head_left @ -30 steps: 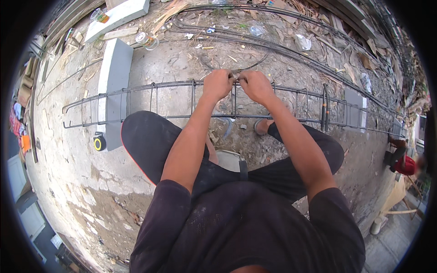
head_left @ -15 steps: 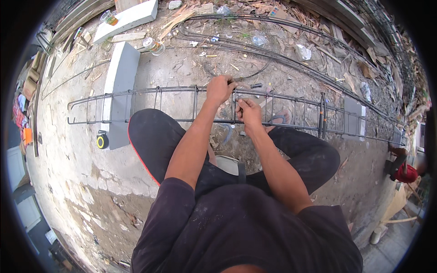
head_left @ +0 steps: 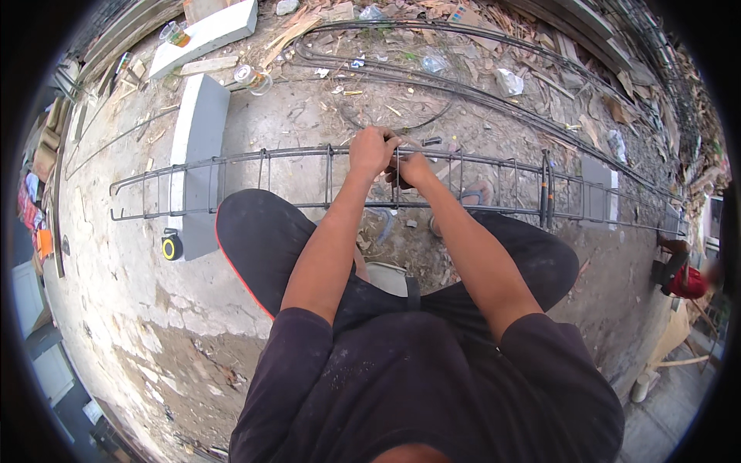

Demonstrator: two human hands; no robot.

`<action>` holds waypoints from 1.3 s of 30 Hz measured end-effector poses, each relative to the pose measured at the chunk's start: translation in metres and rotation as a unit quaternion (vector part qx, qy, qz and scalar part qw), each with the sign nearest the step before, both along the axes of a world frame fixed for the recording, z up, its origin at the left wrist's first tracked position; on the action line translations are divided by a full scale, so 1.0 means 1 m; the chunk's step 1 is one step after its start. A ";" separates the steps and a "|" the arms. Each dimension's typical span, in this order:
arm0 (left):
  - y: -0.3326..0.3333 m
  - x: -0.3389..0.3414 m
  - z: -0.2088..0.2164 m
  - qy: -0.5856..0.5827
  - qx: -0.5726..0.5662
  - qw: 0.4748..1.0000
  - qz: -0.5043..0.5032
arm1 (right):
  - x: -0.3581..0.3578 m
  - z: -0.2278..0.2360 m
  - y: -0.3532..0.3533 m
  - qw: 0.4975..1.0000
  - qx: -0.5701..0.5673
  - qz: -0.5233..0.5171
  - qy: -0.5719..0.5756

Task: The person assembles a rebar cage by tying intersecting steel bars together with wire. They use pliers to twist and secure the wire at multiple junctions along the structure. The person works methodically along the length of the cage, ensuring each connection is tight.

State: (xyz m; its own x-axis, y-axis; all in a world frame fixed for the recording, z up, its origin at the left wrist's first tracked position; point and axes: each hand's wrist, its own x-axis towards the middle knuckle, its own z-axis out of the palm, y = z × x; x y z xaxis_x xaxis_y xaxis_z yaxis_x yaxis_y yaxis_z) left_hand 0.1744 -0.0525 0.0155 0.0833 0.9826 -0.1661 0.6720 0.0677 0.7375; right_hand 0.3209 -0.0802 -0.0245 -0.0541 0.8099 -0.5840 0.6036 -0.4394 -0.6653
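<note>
A long rebar cage (head_left: 293, 153) of dark bars and square stirrups lies crosswise in front of me, above my bent legs. My left hand (head_left: 372, 153) is closed over its far bar, where a stirrup meets it. Just right of that stirrup, my right hand (head_left: 411, 170) has its fingers curled together close to the left fingertips. Whatever the right fingers pinch is too small and hidden to make out. Farther right, a dark long-handled tool (head_left: 546, 193) with an orange mark stands across the cage bars.
Pale blocks (head_left: 202, 123) support the cage at left and right. A yellow-black tape measure (head_left: 171, 245) sits by the left block. Plastic cups (head_left: 253, 79), loose long bars (head_left: 463, 86) and scrap wood lie beyond. A person in red (head_left: 687, 282) is at far right.
My right hand has moved up and slightly left, from inside the cage to the far bar beside my left hand. The left hand stays at the same joint.
</note>
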 end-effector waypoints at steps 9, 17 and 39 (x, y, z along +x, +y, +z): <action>0.001 0.001 -0.007 -0.025 0.007 1.000 0.013 | 0.031 0.058 0.023 0.919 0.265 0.165 -0.240; -0.002 0.001 -0.006 -0.011 0.015 1.000 0.021 | 0.047 0.052 0.082 0.944 -0.178 0.237 0.146; -0.004 0.003 -0.003 -0.010 0.005 1.000 0.027 | 0.024 0.048 0.103 0.832 -0.402 0.361 0.125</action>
